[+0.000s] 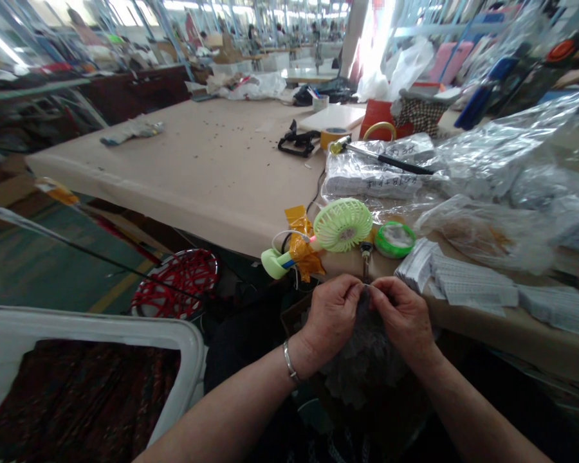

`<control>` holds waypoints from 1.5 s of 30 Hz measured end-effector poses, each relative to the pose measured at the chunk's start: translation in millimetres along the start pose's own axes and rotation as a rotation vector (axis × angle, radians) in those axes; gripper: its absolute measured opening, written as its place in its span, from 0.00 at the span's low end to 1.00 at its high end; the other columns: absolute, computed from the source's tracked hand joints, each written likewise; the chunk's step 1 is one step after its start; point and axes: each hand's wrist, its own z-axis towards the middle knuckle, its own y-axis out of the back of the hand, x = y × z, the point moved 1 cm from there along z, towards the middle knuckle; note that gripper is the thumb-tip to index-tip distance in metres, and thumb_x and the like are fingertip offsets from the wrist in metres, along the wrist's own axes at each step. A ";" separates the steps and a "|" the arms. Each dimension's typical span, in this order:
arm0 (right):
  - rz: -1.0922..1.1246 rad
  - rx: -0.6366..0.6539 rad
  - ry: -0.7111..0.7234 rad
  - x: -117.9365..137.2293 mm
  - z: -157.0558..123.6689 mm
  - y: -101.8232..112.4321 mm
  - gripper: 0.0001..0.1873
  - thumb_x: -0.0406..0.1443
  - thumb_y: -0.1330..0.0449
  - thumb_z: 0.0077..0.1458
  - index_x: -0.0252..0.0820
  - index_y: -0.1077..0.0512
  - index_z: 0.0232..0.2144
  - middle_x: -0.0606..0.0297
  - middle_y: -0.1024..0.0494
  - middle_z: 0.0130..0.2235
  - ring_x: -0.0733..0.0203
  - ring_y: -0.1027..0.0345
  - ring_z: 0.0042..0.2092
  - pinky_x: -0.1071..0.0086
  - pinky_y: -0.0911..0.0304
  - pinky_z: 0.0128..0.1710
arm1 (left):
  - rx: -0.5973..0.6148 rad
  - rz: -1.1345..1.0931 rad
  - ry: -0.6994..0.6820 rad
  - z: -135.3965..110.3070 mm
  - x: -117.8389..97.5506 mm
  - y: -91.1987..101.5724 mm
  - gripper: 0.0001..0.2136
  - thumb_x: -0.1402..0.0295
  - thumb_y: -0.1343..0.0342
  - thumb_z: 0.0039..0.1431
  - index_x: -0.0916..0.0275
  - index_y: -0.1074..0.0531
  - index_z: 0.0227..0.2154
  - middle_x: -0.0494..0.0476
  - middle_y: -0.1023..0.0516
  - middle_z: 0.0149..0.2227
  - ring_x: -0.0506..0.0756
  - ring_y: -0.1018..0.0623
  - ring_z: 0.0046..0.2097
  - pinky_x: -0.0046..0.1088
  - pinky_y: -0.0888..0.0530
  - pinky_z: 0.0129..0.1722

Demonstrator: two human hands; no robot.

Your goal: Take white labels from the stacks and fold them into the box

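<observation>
Bare forearms lead to the left hand and right hand, whose thumbs and forefingers pinch a small pale piece, too tiny to identify, between their fingertips, just in front of a metal fitting. Whitish crumpled scraps lie below the hands, while a light-green handheld fan, a green-rimmed round container and stacked printed labels sit along the tan table's near edge. Farther left, a white tub holds dark patterned fabric.
</observation>
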 end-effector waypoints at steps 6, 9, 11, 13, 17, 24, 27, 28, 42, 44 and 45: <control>-0.168 0.072 0.149 1.1 -27.4 21.5 0.08 0.37 0.42 0.56 0.43 0.29 0.38 0.70 0.25 0.27 0.66 0.30 0.27 0.75 0.35 0.28 | 0.046 -0.003 0.021 -20.3 3.8 4.7 0.08 0.69 0.50 0.59 0.62 0.26 0.29 0.51 0.26 0.26 0.48 0.28 0.29 0.22 0.33 0.30; -0.382 -0.014 0.376 0.1 -31.8 48.0 0.07 0.34 0.42 0.56 0.44 0.29 0.39 0.67 0.23 0.32 0.64 0.29 0.32 0.73 0.34 0.34 | 0.045 0.016 0.053 -25.8 17.3 6.1 0.08 0.68 0.49 0.59 0.61 0.24 0.30 0.52 0.23 0.28 0.50 0.26 0.31 0.23 0.32 0.33; -0.556 -0.111 0.492 -2.5 -26.8 64.9 0.07 0.33 0.42 0.55 0.44 0.29 0.39 0.63 0.23 0.35 0.59 0.29 0.38 0.67 0.34 0.41 | 0.068 0.022 0.069 -26.0 27.1 5.7 0.09 0.69 0.49 0.59 0.60 0.23 0.34 0.54 0.21 0.33 0.52 0.24 0.35 0.25 0.31 0.37; -0.757 -0.188 0.523 -7.7 -19.0 75.2 0.13 0.35 0.41 0.54 0.41 0.29 0.43 0.56 0.24 0.42 0.50 0.32 0.47 0.57 0.37 0.49 | 0.092 0.025 0.089 -25.2 34.7 4.8 0.10 0.69 0.49 0.58 0.58 0.22 0.37 0.55 0.20 0.37 0.54 0.23 0.39 0.27 0.30 0.41; -1.018 -0.186 0.483 -22.5 -12.1 72.4 0.21 0.37 0.41 0.54 0.38 0.32 0.51 0.52 0.30 0.55 0.39 0.44 0.58 0.42 0.51 0.57 | 0.106 0.041 0.143 -27.2 40.7 1.6 0.08 0.68 0.46 0.56 0.57 0.21 0.32 0.55 0.19 0.33 0.55 0.23 0.36 0.28 0.30 0.39; -0.948 -0.241 0.568 -29.4 -12.6 76.3 0.08 0.32 0.41 0.54 0.46 0.26 0.38 0.64 0.21 0.44 0.49 0.35 0.53 0.44 0.55 0.59 | 0.187 -0.074 0.223 -33.0 23.8 -16.5 0.09 0.70 0.47 0.55 0.62 0.24 0.25 0.53 0.23 0.25 0.52 0.26 0.30 0.25 0.33 0.33; -0.818 -0.230 0.629 -23.5 -13.8 84.6 0.08 0.30 0.40 0.53 0.47 0.25 0.35 0.67 0.20 0.41 0.54 0.33 0.51 0.47 0.53 0.59 | 0.267 -0.310 0.372 -30.5 4.7 -28.8 0.08 0.69 0.45 0.53 0.65 0.26 0.22 0.53 0.25 0.24 0.51 0.27 0.30 0.25 0.33 0.32; -0.775 -0.219 0.650 -20.7 -17.0 85.6 0.09 0.30 0.40 0.53 0.48 0.25 0.36 0.67 0.20 0.41 0.54 0.33 0.50 0.48 0.52 0.59 | 0.300 -0.453 0.462 -29.4 -2.0 -33.5 0.08 0.67 0.45 0.53 0.65 0.26 0.24 0.54 0.25 0.25 0.51 0.27 0.30 0.25 0.32 0.32; -0.843 -0.219 0.507 -36.5 -42.7 112.9 0.22 0.35 0.42 0.55 0.40 0.34 0.53 0.54 0.26 0.46 0.47 0.37 0.52 0.50 0.39 0.52 | 0.364 -0.994 0.889 -15.3 -35.2 -71.4 0.08 0.69 0.44 0.55 0.69 0.28 0.36 0.59 0.24 0.27 0.50 0.25 0.24 0.26 0.27 0.25; -0.950 -0.219 0.428 -47.8 -35.3 121.6 0.22 0.36 0.43 0.55 0.39 0.33 0.52 0.52 0.27 0.47 0.45 0.37 0.52 0.50 0.39 0.51 | 0.368 -0.944 0.890 -18.0 -33.1 -71.9 0.09 0.69 0.44 0.55 0.69 0.29 0.38 0.58 0.24 0.26 0.50 0.25 0.23 0.25 0.28 0.24; -0.976 -0.207 0.417 -51.6 -33.5 123.7 0.20 0.36 0.43 0.56 0.40 0.32 0.51 0.53 0.26 0.47 0.46 0.37 0.52 0.50 0.40 0.52 | 0.377 -0.932 0.893 -19.4 -31.7 -72.6 0.10 0.69 0.45 0.56 0.69 0.30 0.40 0.57 0.24 0.26 0.50 0.25 0.22 0.24 0.28 0.23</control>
